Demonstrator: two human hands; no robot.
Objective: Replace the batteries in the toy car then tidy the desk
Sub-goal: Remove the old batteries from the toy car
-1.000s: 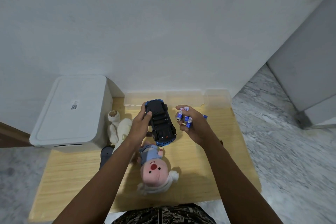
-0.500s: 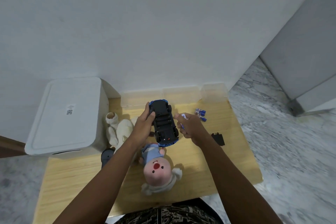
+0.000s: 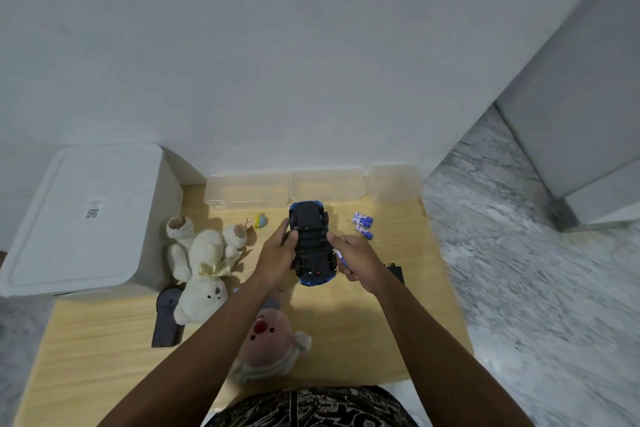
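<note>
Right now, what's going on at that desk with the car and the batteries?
A person holds the toy car upside down over the wooden desk, the left hand gripping its side. The right hand pinches a battery against the car's other side. Two more batteries lie on the desk to the right, near a small black cover. Plush toys lie around the near side.

Showing on the surface [image 3: 346, 329]: one toy car [image 3: 312, 242]; two loose batteries [image 3: 363, 225], a third [image 3: 341, 258] sitting in the right hand; two plush toys [image 3: 201, 263]; three clear containers [image 3: 325, 183]; one white bin [image 3: 83, 218]; one dark remote [image 3: 167, 317].
</note>
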